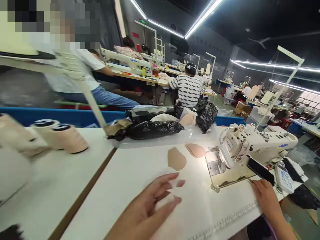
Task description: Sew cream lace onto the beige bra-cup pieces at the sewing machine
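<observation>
My left hand (156, 203) hovers over the white table (120, 186), fingers apart and holding nothing. Just beyond its fingertips lies a tan rounded fabric piece (177, 159), with a second tan piece (195, 150) to its right, near the lit needle plate of the white sewing machine (260, 150). At the right, my right hand (265, 191) rests by the front edge of the machine bed. Its fingers are closed around a small thin metal item (250, 180), mostly hidden, beside a black phone (261, 170).
Thread cones (68, 138) stand on the left table. Black plastic bags (155, 129) lie along the table's back edge, before a blue partition (113, 116). A white device (284, 179) sits at the right. Several people sit at other machines beyond.
</observation>
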### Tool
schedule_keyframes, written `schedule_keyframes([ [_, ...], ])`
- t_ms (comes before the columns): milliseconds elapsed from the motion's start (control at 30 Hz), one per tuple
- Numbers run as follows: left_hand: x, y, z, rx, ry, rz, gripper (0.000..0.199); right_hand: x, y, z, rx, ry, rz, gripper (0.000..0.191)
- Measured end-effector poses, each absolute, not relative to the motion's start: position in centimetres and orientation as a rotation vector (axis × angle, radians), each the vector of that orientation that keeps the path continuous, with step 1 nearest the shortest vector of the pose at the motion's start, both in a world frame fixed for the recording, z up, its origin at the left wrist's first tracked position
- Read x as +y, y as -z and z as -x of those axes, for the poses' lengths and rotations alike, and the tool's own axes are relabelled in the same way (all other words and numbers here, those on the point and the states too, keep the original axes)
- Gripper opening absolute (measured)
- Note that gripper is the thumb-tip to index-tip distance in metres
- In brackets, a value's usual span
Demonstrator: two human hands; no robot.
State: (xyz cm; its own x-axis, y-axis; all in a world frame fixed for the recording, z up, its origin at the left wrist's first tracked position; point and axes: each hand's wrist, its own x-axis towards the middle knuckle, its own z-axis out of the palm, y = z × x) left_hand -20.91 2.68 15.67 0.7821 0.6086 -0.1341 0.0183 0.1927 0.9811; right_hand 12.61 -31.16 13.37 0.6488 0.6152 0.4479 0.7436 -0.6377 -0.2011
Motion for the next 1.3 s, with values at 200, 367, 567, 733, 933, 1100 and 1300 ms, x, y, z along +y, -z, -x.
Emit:
schedule_keyframes([
  [200,-1.0,-18.3,18.0,0.476,-0.14,-1.376,0.073,-25.6,-13.1,-6.6,-1.171,0.08,2.29,0.034],
  [367,-3.2,-17.0,17.2,0.39,-0.199,-1.345,0.08,-20.3,-15.5,0.2,-1.741,0.266,1.993,0.02],
  [567,-5.4,-16.4,15.7,0.433,-0.253,-1.388,0.087,-19.8,-16.4,1.2,-1.863,0.615,1.913,0.034],
  [733,-6.2,-16.6,15.1,0.397,-0.287,-1.401,0.085,-20.0,-16.2,1.3,-1.811,0.7,1.877,0.037],
  [933,-6.9,-16.3,14.2,0.458,-0.241,-1.436,0.088,-20.2,-15.5,0.9,-1.776,0.774,1.875,0.036],
  [1100,-6.3,-17.0,13.8,0.413,-0.145,-1.543,0.094,-20.8,-15.0,0.1,-1.759,0.726,1.9,0.036],
  [1300,2.4,-23.1,18.4,0.644,-0.317,-2.201,0.046,-25.1,-12.5,-6.3,-1.6,0.692,2.125,0.034],
])
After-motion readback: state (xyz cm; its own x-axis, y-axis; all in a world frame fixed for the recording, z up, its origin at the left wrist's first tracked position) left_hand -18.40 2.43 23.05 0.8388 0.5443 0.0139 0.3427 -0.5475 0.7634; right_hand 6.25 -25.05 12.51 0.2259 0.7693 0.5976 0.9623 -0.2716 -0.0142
